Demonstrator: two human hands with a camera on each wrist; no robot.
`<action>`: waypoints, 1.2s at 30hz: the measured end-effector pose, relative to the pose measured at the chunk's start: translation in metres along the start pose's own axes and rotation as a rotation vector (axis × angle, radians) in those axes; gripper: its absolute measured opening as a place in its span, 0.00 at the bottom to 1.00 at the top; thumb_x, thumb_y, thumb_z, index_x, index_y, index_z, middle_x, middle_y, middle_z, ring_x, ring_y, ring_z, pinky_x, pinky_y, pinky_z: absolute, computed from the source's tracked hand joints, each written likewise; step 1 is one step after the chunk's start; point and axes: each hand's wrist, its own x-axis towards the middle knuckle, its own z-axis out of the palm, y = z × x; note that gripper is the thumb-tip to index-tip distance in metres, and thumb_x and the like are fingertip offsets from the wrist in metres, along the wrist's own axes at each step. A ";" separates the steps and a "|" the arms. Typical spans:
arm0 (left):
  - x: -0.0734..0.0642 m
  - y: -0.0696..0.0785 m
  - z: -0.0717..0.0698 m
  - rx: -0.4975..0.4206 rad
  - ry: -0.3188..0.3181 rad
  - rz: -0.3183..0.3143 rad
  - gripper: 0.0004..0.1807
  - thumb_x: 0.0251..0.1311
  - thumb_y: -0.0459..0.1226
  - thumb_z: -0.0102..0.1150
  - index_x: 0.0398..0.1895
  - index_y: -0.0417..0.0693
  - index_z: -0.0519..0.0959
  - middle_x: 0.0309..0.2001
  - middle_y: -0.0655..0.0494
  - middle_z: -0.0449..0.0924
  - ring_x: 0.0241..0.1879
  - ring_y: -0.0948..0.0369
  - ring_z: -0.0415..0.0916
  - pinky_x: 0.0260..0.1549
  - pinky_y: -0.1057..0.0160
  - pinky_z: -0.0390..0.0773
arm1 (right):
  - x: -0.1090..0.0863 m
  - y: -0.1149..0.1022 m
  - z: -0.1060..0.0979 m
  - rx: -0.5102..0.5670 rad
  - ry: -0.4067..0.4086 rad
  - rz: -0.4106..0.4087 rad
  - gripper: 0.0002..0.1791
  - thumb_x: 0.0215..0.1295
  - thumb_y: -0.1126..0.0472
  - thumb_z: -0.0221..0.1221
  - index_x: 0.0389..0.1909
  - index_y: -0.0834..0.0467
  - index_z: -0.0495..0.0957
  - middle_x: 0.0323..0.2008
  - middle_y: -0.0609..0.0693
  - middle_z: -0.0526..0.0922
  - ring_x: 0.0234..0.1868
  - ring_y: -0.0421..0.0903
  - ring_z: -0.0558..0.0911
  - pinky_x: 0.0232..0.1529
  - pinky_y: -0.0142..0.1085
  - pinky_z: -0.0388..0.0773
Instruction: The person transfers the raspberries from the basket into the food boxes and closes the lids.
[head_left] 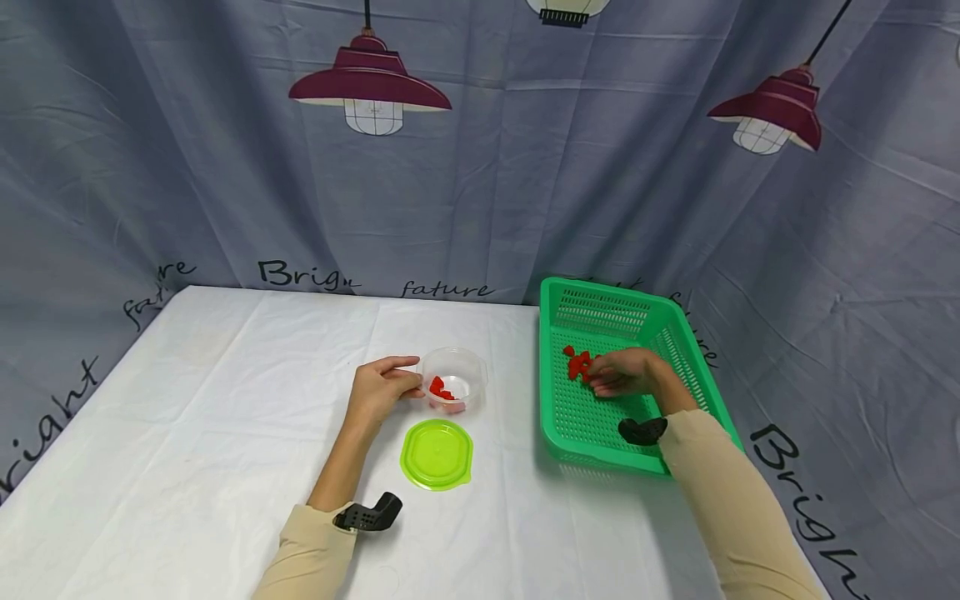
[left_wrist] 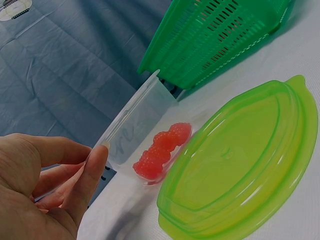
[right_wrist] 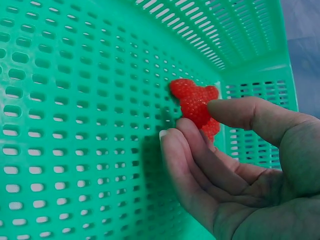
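My left hand [head_left: 382, 387] pinches the left rim of a clear round plastic tub [head_left: 459, 367] between thumb and fingers. Several red raspberries [left_wrist: 159, 152] lie at the bottom of the tub. In front of it, a lime-green lid [head_left: 437, 454] lies flat on the table. My right hand [head_left: 626, 372] is down inside a green perforated basket [head_left: 555, 417]. In the right wrist view its thumb and fingertips close on a raspberry [right_wrist: 195, 109] from two sides. More raspberries [head_left: 576, 365] lie clustered around it, partly hidden by the fingers.
A white cloth covers the table [head_left: 187, 442]. The basket's raised walls surround the right hand, and its left wall stands between that hand and the tub. Behind the table hangs a grey-blue curtain [head_left: 480, 183] printed with lamps and lettering.
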 end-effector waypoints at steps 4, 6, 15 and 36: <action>0.002 -0.004 0.000 0.006 0.012 0.016 0.18 0.60 0.27 0.66 0.55 0.35 0.82 0.40 0.36 0.87 0.26 0.59 0.86 0.44 0.53 0.89 | -0.005 -0.005 -0.004 -0.017 -0.022 -0.037 0.25 0.72 0.64 0.57 0.64 0.73 0.68 0.42 0.59 0.86 0.38 0.46 0.87 0.53 0.42 0.86; 0.003 -0.004 0.001 0.008 0.014 0.022 0.18 0.60 0.27 0.66 0.55 0.35 0.83 0.39 0.36 0.87 0.25 0.59 0.86 0.44 0.53 0.89 | -0.008 -0.009 -0.006 -0.038 -0.034 -0.063 0.25 0.73 0.64 0.56 0.65 0.75 0.68 0.43 0.59 0.86 0.37 0.45 0.87 0.54 0.42 0.86; 0.004 -0.004 0.000 0.010 0.017 0.030 0.17 0.60 0.27 0.65 0.54 0.34 0.83 0.38 0.37 0.87 0.25 0.60 0.85 0.42 0.55 0.89 | -0.018 -0.038 0.001 -0.083 -0.044 -0.120 0.28 0.75 0.62 0.55 0.68 0.74 0.66 0.52 0.63 0.85 0.41 0.46 0.88 0.66 0.50 0.78; -0.006 0.011 0.000 -0.006 -0.014 -0.001 0.20 0.60 0.24 0.63 0.56 0.30 0.80 0.41 0.31 0.85 0.25 0.58 0.86 0.39 0.59 0.90 | -0.036 -0.107 0.072 -0.131 -0.088 -0.219 0.19 0.67 0.61 0.64 0.51 0.72 0.82 0.35 0.52 0.90 0.37 0.46 0.89 0.60 0.48 0.83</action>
